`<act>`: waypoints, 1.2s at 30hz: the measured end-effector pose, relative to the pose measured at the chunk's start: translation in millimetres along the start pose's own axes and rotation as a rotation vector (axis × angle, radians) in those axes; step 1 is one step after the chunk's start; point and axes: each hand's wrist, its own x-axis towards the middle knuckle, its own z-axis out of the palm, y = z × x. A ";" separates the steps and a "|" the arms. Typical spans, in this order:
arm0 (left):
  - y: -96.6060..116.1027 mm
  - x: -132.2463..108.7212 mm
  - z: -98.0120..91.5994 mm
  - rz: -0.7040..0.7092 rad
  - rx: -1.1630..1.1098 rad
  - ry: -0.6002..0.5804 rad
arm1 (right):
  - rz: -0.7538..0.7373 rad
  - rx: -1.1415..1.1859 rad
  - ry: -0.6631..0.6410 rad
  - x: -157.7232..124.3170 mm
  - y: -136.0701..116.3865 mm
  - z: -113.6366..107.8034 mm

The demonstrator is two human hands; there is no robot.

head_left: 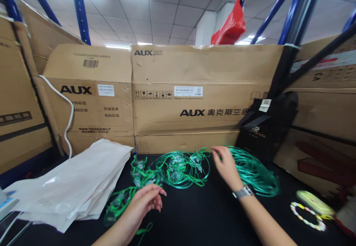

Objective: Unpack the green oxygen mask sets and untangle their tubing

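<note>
Clear oxygen masks with green straps and tubing (176, 168) lie in a tangled heap at the middle of the black tabletop. More masks (118, 203) spread to the left, partly behind my left forearm. My left hand (147, 199) hovers in front of the heap, fingers loosely curled and nothing visible in them. Between the heap and a coil of green tubing (253, 173) is my right hand (226, 168), its thumb and fingers apart. Its fingertips come close to a green strap at the heap's right end; I cannot tell whether they touch.
A stack of white plastic bags (75, 179) lies on the left. Cardboard boxes (161, 116) wall off the back, with a black bag (261, 127) at the right. A beaded bracelet (307, 216) and a yellow-green case (315, 203) rest near the right edge.
</note>
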 end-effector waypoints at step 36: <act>2.1 -4.6 1.9 0.003 0.030 -0.004 | 0.612 0.654 -0.216 -15.1 13.1 39.1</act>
